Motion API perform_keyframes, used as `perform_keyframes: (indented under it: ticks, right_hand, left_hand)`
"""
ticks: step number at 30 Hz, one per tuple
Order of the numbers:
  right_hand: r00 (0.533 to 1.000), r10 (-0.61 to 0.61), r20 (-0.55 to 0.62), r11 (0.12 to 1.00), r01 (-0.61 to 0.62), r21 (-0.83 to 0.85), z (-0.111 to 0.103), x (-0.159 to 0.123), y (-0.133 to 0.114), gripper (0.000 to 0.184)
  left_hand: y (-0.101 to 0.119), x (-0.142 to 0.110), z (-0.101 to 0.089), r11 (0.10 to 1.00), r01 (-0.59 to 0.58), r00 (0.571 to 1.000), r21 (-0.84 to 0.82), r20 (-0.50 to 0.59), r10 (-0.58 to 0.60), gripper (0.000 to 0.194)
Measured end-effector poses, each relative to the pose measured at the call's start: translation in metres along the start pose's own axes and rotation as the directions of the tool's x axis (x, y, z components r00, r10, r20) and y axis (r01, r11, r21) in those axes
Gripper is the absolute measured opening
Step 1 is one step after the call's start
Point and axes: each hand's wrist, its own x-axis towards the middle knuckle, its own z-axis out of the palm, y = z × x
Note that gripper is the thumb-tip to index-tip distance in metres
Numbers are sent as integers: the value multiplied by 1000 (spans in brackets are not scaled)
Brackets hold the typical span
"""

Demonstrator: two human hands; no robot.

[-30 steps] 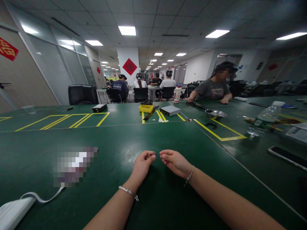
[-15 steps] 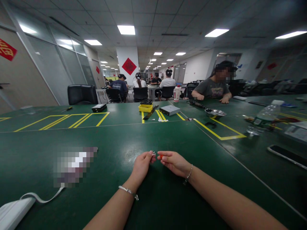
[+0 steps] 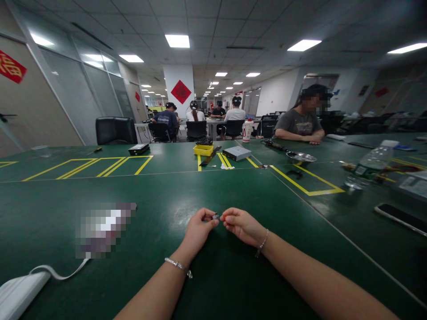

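Observation:
Just above the green table [image 3: 153,195], my left hand [image 3: 199,227] pinches a small grey, metallic-looking piece [image 3: 215,217] between thumb and fingers. It is too small for me to tell its kind. Close beside it on the right, my right hand [image 3: 242,226] is closed on a small orange piece [image 3: 224,218], mostly covered by the fingertips. The fingertips of both hands almost meet, and I cannot tell whether the two pieces touch. A bracelet circles each wrist.
Left lies a blurred-out flat object [image 3: 108,229] with a white strap. Farther off are a yellow tray [image 3: 203,151], a grey box [image 3: 236,153] and a metal pan [image 3: 301,157]. At right are a water bottle [image 3: 370,166] and a phone [image 3: 400,218]. Another person [image 3: 300,118] sits across the table.
My left hand has turned, and its grey piece now shows between thumb and fingers. The hands are slightly closer together. The person across has drawn their arms together on the table.

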Motion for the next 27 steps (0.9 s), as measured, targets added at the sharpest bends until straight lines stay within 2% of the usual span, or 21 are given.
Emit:
perform_keyframes:
  ticks: [5,8,11,18,22,27]
  right_hand:
    - [999,11,39,999,-10,-33,-1,1,1,21]
    - [999,23,42,999,-22,-28,-1,1,1,26]
    - [1000,7,19,1000,-7,-10,1,1,1,25]
    - [998,-9,62,1000,10,-28,0,1,2,23]
    - [996,0,89,1000,1,-15,-2,2,2,22]
    - [998,-20,63,1000,21,-20,-1,2,2,21]
  left_hand:
    - [0,0,-1,1000,3,1000,21,3,-3,20]
    - [-4,0,0,999,25,999,-46,29,-24,32]
    - [-8,1,2,992,58,998,-111,46,-53,35]
    - [-3,0,1,999,-20,999,37,44,18,28]
    - [0,0,2,1000,-4,1000,29,1,4,12]
    - [3,-2,3,998,-14,1000,55,3,14,12]
